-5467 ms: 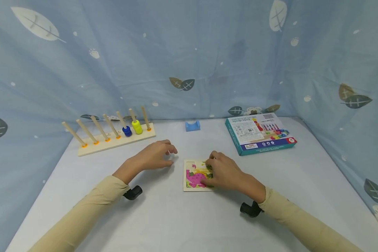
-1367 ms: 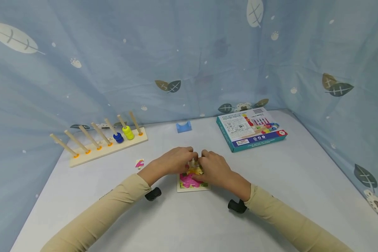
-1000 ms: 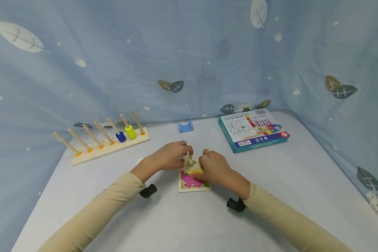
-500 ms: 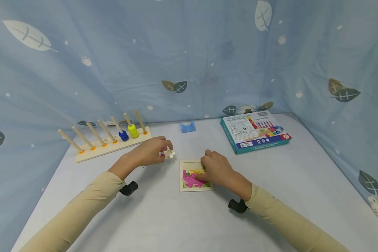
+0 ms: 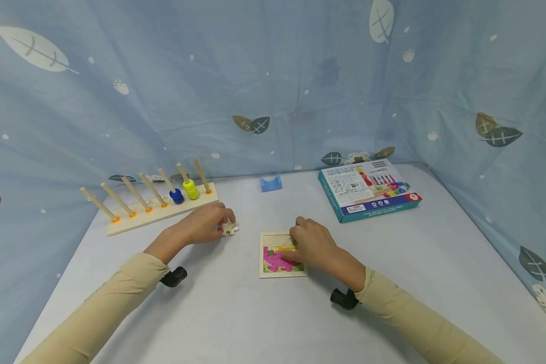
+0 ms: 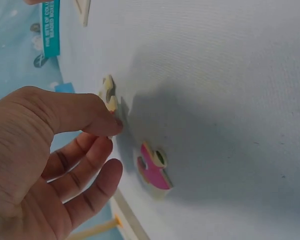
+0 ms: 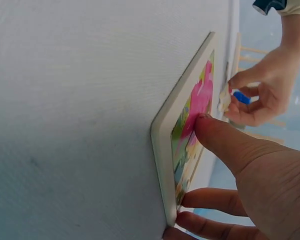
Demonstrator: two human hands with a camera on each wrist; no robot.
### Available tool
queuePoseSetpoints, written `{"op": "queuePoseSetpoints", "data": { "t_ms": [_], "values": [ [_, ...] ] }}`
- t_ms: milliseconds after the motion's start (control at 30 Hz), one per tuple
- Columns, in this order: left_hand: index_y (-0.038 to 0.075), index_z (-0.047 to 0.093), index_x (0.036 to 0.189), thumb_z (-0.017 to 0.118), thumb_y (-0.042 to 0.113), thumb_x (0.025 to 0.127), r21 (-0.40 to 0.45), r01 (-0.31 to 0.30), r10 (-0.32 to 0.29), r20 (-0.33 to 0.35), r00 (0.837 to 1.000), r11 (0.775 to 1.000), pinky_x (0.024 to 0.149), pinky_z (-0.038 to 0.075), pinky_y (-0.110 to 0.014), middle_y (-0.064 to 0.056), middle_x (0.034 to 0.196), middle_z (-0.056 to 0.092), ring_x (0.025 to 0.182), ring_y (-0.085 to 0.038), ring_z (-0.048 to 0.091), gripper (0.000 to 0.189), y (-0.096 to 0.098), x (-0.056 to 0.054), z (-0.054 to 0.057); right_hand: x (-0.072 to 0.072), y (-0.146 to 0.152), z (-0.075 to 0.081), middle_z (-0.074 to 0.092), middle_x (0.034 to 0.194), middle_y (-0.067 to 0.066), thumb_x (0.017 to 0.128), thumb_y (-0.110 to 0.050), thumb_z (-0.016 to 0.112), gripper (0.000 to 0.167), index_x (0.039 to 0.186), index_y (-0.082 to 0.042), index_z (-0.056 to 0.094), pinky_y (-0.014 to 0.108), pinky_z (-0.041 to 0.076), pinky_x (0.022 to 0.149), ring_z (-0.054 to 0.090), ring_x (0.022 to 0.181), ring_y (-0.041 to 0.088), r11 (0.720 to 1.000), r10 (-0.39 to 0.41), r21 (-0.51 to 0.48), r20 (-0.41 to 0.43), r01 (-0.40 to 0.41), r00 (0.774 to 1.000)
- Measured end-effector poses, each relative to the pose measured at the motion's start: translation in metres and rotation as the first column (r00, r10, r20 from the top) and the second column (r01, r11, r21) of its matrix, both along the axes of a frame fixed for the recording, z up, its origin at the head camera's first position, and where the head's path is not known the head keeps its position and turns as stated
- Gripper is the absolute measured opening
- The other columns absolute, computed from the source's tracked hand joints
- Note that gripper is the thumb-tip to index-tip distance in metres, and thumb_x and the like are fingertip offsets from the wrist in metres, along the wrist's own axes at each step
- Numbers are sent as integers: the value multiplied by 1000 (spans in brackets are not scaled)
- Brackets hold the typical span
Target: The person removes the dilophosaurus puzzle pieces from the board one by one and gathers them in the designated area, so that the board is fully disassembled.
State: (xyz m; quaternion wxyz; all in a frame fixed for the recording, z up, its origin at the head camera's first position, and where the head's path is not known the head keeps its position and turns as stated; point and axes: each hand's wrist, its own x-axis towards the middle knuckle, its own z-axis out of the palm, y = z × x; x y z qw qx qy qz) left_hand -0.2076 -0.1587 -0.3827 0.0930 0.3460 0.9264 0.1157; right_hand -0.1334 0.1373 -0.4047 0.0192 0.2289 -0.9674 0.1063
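My right hand (image 5: 313,245) rests on the puzzle board (image 5: 282,248) near the table's (image 5: 236,313) front centre; thumb pressing the pink picture area, other fingers curled over the board's far edge, so the board is held flat and steady. My left hand (image 5: 205,226) has moved out to the left since a second ago, when both hands met over the board's top edge; it now pinches a pale puzzle piece (image 5: 229,228) between thumb and fingertips, low at the table surface, well apart from the board. A second loose piece, pink (image 6: 155,169), lies on the table just beside that hand. Judgement: the pale piece has been lifted out of the board and is being set aside with the pink one. Farther back stand the peg rack (image 5: 159,202) at left, a small blue block (image 5: 271,183) in the middle and a toy box (image 5: 368,189) at right.
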Motion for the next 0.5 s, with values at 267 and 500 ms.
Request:
{"op": "queuePoseSetpoints", "data": {
  "t_ms": [267,500],
  "values": [
    [14,73,106,68,-4,80,8,-4,4,14,1000,1000,72,49,-32,1,92,59,82,-14,57,32,-2,3,-6,6,2,-2,56,86,3,71,-53,86,54,93,-5,76,25,38,54,44,68,13,1000,-9,-10,-17,9,1000],
    [14,73,107,69,-3,81,-19,-3,4,25,1000,1000,73,49,-34,0,95,60,83,-14,56,32,-1,3,-4,7,6,-6,58,92,3,76,-57,81,57,99,-5,76,25,39,56,45,71,12,999,7,-37,-19,-8,1000]
  ]
}}
